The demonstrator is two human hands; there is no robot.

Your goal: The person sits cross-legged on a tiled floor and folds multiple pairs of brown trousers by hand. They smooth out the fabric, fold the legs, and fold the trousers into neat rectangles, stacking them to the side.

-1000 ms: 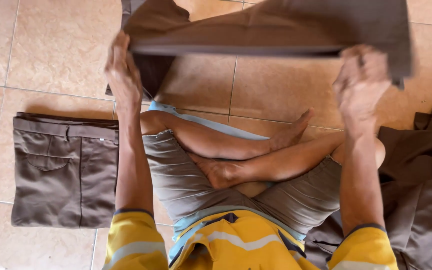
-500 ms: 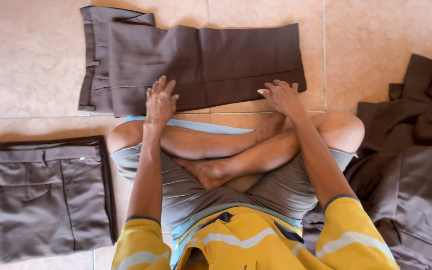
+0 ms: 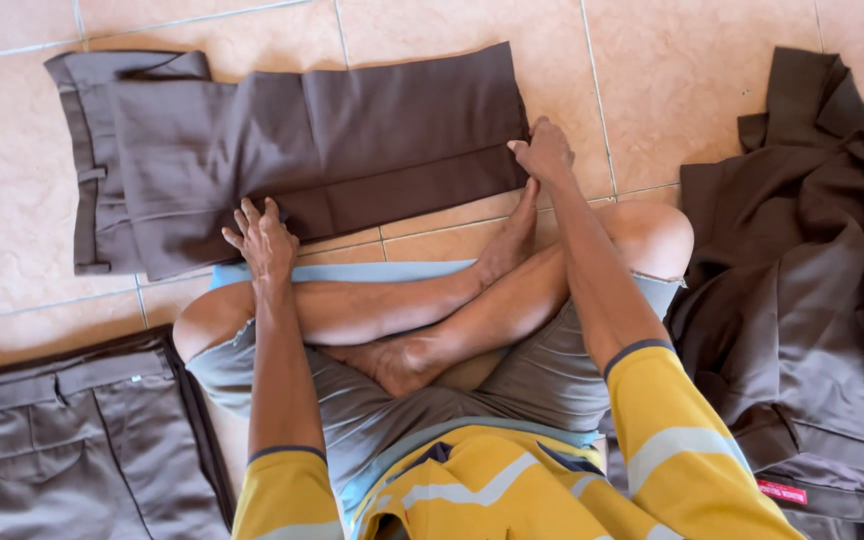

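The fingers of the left hand are spread and laid flat, released, on the near edge of the folded brown trousers; nothing is gripped by them. The fingers of the right hand are curled at the right end of the same trousers, where the leg hems lie, and the corner of the cloth appears to be pinched there, though the grasp itself cannot be made out for certain. The trousers are laid flat on the tiled floor just beyond the person's crossed bare legs, folded over lengthwise, with the waistband at the left end. Grey shorts and a yellow striped shirt are worn by the seated person. A second pair of folded trousers, greyer in tone, is seen on the floor at the lower left, well apart from both hands. A loose heap of brown garments is piled at the right, just beside the person's right knee.
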